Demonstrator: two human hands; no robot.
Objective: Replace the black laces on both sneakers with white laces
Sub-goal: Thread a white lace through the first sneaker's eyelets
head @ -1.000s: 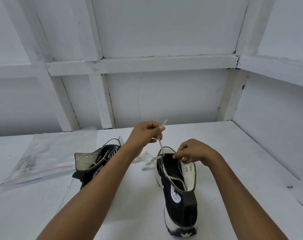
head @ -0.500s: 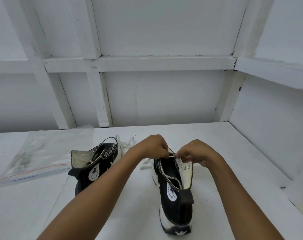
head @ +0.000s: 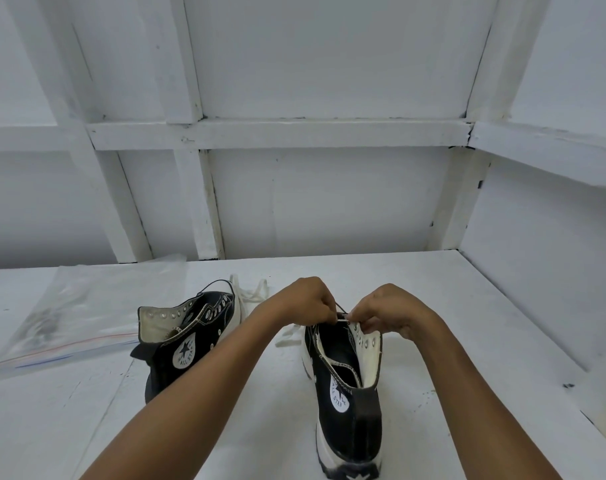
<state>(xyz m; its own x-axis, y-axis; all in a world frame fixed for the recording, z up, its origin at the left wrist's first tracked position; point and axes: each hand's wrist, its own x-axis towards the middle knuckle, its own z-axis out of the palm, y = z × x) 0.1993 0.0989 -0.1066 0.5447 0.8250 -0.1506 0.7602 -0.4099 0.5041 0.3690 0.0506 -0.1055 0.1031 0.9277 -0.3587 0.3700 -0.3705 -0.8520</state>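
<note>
A black high-top sneaker stands upright in front of me, heel toward me. My left hand and my right hand meet over its open top. Both pinch a white lace stretched between them at the upper eyelets. My right hand also touches the white inner flap. A second black sneaker leans on its side to the left, its eyelets bare. More loose white lace lies on the table behind and between the shoes.
A clear zip bag lies flat at the left on the white table. White framed walls close the back and the right side. A small dark speck sits on the table at the right.
My left hand came down from a raised pull on the lace tip to the sneaker's top, meeting my right hand. The view shifted slightly.
</note>
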